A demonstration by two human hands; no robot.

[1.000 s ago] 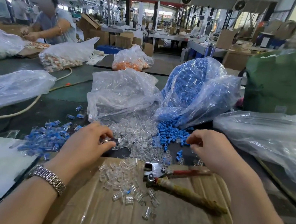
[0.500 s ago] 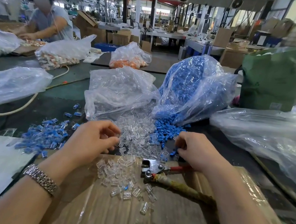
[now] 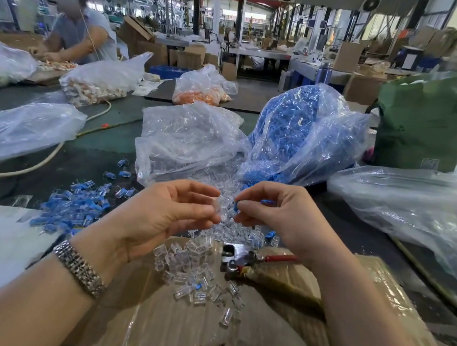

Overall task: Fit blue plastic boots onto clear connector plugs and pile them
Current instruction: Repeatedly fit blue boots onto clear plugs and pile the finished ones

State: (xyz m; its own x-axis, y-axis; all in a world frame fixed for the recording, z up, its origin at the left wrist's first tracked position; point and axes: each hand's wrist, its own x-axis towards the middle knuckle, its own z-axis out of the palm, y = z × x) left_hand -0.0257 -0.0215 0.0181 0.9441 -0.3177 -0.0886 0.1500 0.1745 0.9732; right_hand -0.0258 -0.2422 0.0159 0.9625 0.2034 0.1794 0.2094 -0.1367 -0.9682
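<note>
Both hands are raised above the table's middle, fingertips nearly meeting. My left hand (image 3: 168,212) pinches a clear connector plug (image 3: 219,205) between thumb and fingers. My right hand (image 3: 276,212) pinches a blue boot (image 3: 236,205) right beside that plug; the two parts almost touch. Loose clear plugs (image 3: 199,276) lie scattered on the cardboard sheet (image 3: 270,338) below. Behind the hands, an open bag of clear plugs (image 3: 187,139) and an open bag of blue boots (image 3: 302,136) spill onto the table. A pile of fitted blue-and-clear pieces (image 3: 75,208) lies at the left.
Red-handled pliers (image 3: 249,261) lie on the cardboard under my right hand. Large plastic bags sit at the left (image 3: 15,130) and right (image 3: 424,213). A green sack (image 3: 423,123) stands at the back right. A white cable (image 3: 37,163) crosses the left. Another person (image 3: 79,32) works at the far left.
Both hands have lifted off the heaps and come together. The left now carries a clear plug and the right a blue boot, brought tip to tip.
</note>
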